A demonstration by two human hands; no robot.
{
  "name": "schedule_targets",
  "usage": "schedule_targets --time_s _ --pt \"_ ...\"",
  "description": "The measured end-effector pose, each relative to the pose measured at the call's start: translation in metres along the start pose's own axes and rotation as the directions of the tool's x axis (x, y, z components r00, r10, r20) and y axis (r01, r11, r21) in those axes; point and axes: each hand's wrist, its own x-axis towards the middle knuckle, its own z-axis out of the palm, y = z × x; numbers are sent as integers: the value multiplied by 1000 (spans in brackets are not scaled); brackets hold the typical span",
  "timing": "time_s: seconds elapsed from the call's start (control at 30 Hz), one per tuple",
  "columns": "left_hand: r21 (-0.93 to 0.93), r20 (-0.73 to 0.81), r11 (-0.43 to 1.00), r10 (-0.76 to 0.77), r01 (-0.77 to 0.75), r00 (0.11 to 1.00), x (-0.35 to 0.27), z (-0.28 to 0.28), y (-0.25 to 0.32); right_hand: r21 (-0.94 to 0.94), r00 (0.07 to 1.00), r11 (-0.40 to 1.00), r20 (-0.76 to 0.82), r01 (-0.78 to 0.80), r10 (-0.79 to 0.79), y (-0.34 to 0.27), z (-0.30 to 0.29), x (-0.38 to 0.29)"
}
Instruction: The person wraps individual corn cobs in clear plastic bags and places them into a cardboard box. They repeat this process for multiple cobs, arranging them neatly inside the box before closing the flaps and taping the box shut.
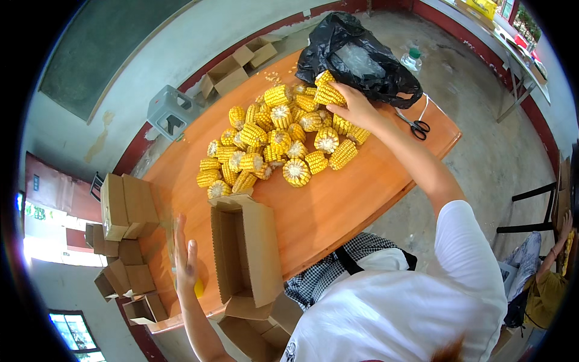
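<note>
A pile of cut corn cob pieces [280, 140] lies on the orange wooden table [312, 212]. At the pile's far right side, my right hand [353, 106] grips a corn cob piece [329, 92], beside a black plastic bag [348, 50] with clear plastic in it. My left hand [184, 258] is raised over the table's left part, fingers apart, holding nothing. It is to the left of an open, empty-looking cardboard box [262, 249]. A yellow round thing [198, 288], partly hidden, shows behind my left wrist.
Black-handled scissors [420, 129] lie near the right table edge. Closed cardboard boxes [131, 206] stand at the left end, with several open boxes [138, 276] nearby. A grey plastic stool [169, 111] stands beyond the far edge. Another person [547, 289] is at the far right.
</note>
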Motion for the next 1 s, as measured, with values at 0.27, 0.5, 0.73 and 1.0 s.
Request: schedule_targets --time_s 0.27,0.5,0.73,1.0 --pt "-63 -94 998 -34 28 995 -60 -1 26 -93 956 973 -185 211 -226 -40 -51 -3" --pt "-338 -338 932 -249 130 907 -127 16 26 -185 900 983 -431 -22 -61 65 -57 62" --pt "-376 -446 922 -264 88 855 -173 47 50 -121 931 992 -366 -34 -13 66 -73 88" --pt "-527 -540 850 -330 -4 774 -191 122 53 567 970 814 -242 123 22 -57 -80 62"
